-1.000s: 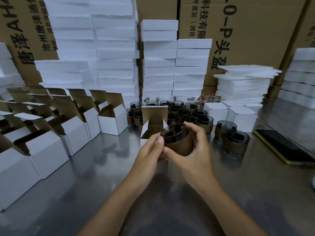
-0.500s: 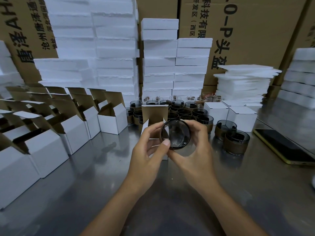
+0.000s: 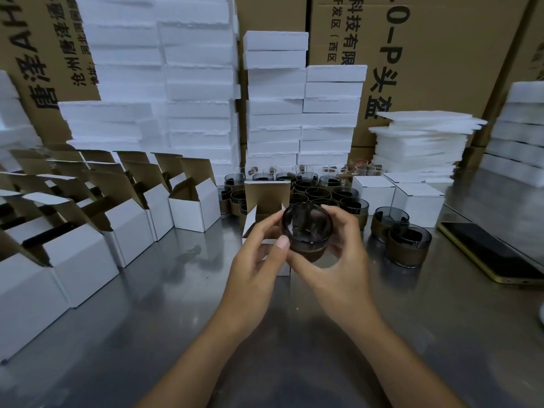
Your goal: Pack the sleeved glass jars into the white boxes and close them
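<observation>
We grip the sleeved jar two-handed.
Our left hand and right hand curl round its sides, holding it tilted above the table, just before an open white box.

Worn on the head; looks forward and down, wide-angle, close over left hand and right hand gripping a sleeved glass jar, facing across the steel table toward foam slabs and cartons.
</observation>
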Motion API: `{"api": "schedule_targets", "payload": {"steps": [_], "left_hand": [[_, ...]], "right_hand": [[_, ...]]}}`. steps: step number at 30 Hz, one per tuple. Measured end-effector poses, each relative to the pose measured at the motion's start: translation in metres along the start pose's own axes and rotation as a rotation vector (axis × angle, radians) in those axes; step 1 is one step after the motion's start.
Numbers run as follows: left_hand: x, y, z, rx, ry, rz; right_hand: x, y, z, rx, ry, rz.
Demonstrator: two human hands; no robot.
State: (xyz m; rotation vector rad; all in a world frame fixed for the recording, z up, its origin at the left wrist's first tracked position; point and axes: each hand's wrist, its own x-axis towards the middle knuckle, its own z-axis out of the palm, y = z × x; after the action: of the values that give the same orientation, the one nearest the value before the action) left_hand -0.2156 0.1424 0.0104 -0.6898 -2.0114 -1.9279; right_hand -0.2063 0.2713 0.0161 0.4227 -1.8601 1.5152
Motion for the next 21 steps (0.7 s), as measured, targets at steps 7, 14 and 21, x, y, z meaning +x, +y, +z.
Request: {"api": "schedule_targets", "payload": {"steps": [7, 14, 21], "left_hand": [[0.0, 0.0, 0.001, -0.016, -0.046, -0.038], [0.001, -0.005, 0.003, -0.001, -0.032, -0.054], [0.0, -0.003, 0.005, 0.031, -0.039, -0.044]], "right_hand": [[0.007, -0.004, -0.004, 0.259, -0.004, 0.311], [0.011, -0.007, -0.005, 0.366, -0.11, 0.702], [0.009, -0.007, -0.004, 0.382, -0.184, 0.806]]}}
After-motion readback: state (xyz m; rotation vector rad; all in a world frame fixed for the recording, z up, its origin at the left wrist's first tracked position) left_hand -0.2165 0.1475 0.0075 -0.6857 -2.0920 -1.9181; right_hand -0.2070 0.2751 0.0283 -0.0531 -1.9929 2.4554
